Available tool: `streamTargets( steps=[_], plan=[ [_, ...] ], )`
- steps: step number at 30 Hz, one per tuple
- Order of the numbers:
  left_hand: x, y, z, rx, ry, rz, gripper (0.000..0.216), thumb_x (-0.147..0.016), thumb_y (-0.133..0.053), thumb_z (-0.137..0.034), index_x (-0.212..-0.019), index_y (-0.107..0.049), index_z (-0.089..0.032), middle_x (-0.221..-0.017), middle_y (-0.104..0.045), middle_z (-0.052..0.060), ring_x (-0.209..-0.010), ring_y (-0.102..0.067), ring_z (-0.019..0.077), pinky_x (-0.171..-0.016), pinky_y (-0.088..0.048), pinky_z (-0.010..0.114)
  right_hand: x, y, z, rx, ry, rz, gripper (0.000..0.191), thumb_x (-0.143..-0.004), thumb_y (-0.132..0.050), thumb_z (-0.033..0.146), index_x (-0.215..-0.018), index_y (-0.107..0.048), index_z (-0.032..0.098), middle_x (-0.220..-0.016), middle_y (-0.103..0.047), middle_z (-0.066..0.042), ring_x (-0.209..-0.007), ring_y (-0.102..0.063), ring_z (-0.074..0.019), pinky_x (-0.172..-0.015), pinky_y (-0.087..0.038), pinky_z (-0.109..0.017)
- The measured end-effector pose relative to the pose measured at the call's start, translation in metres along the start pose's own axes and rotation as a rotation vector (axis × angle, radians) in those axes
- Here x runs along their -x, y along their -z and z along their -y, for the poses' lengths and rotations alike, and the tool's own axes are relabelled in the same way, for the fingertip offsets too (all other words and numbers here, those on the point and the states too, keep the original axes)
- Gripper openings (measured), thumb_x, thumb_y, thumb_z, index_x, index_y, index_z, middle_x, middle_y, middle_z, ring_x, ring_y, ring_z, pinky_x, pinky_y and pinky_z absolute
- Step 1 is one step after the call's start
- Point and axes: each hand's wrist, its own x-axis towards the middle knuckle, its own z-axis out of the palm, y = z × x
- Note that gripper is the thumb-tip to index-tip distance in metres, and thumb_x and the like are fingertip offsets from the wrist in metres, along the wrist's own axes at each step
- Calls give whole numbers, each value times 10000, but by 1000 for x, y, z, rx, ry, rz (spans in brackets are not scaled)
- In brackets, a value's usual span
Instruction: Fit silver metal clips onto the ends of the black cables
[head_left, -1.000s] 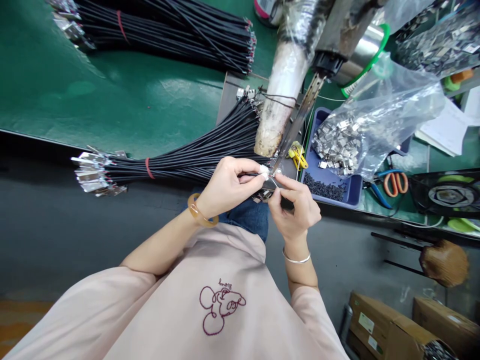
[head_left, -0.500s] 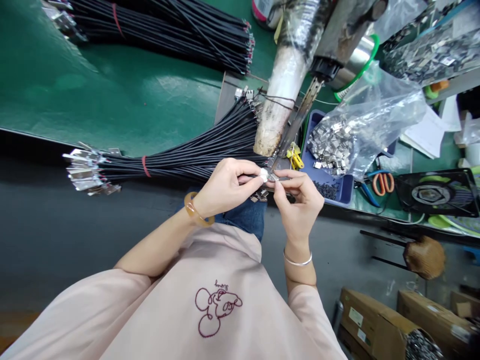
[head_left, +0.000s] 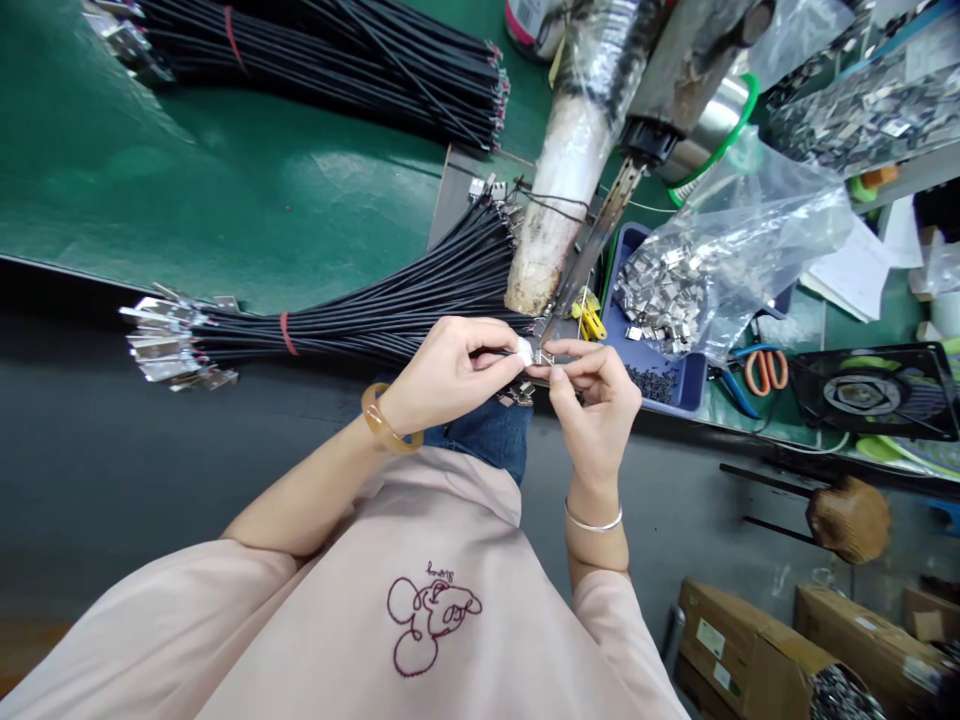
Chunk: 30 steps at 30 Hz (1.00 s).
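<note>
My left hand (head_left: 465, 368) is closed in a pinch at the bench edge, with a small white piece (head_left: 525, 350) at its fingertips; whatever else lies between them is hidden. Just right of it, my right hand (head_left: 598, 395) pinches a small silver metal connector (head_left: 545, 357) between thumb and fingers. The two hands' fingertips almost meet. Behind the left hand runs a bundle of black cables (head_left: 375, 300), tied with a red band and bearing metal ends. A flat metal strip (head_left: 592, 250) slants down to just above the fingertips, beside a plastic-wrapped tube (head_left: 551, 200).
A blue tray (head_left: 694, 390) at right holds metal shells (head_left: 660, 290) and small black parts (head_left: 652, 382), partly under a plastic bag (head_left: 772, 220). Orange-handled pliers (head_left: 766, 370), a fan (head_left: 874, 390) and a yellow tool (head_left: 590, 318) lie nearby. More black cables (head_left: 322, 70) rest at the back.
The right hand has shifted very slightly left, and the connector at its fingertips appears turned a little. The left hand keeps its pinch almost in place.
</note>
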Motion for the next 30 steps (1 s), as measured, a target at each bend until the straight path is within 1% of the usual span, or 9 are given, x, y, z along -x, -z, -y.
streamTargets(
  steps=[2,5,11,15,21,25,27,30],
  plan=[
    [0,-1,1,-33,3,-8,235,-857,-624,-241,-679,-703,-109,-637,-619,22,-526,-440,76,-495,-317,209,1,0,-1,51,44,-25,100,-888,-645,142,-824,-603,206,-1018,-747,-21,-826,-770,-134,-711,-636,-243],
    [1,-3,3,-29,21,-24,225,-866,-614,-247,-733,-725,-104,-660,-642,29,-537,-461,84,-513,-333,218,4,0,-2,130,101,-65,94,-885,-655,151,-831,-607,211,-1038,-744,-32,-862,-767,-151,-717,-636,-265],
    [1,-3,1,-19,-11,-41,182,-854,-609,-221,-741,-704,-115,-693,-646,27,-603,-517,100,-554,-378,211,2,-1,-4,1,-7,-10,103,-906,-627,182,-820,-577,207,-1046,-733,-30,-798,-767,-135,-718,-640,-262],
    [1,-2,0,-46,-31,-40,203,-848,-612,-219,-703,-712,-120,-653,-613,10,-558,-466,82,-522,-336,216,1,-1,-5,-3,-7,2,89,-909,-626,186,-832,-586,207,-1043,-730,-34,-813,-765,-135,-717,-641,-259],
    [0,-5,0,-14,4,-62,209,-839,-618,-231,-743,-744,-95,-633,-595,3,-508,-384,61,-477,-277,215,1,0,-5,114,96,-29,85,-901,-633,169,-847,-591,219,-1056,-734,-36,-864,-760,-157,-735,-638,-293],
    [0,-6,1,-37,21,-69,218,-839,-620,-231,-714,-739,-99,-580,-537,-7,-492,-307,57,-470,-230,223,0,-1,-5,191,184,-44,98,-899,-631,167,-844,-580,231,-1036,-742,-31,-899,-758,-181,-795,-643,-349],
    [0,-6,3,-50,20,-72,234,-849,-615,-229,-691,-730,-102,-575,-531,-3,-502,-300,61,-474,-230,223,-1,-2,-6,207,210,-54,104,-897,-628,160,-845,-579,235,-1031,-740,-29,-909,-756,-185,-813,-639,-361],
    [-1,-6,3,-49,20,-78,243,-865,-600,-223,-705,-736,-101,-612,-573,14,-517,-333,64,-487,-261,218,-3,-3,-6,225,243,-60,119,-890,-628,136,-845,-582,236,-1027,-738,-28,-915,-752,-183,-805,-631,-353]
  ],
)
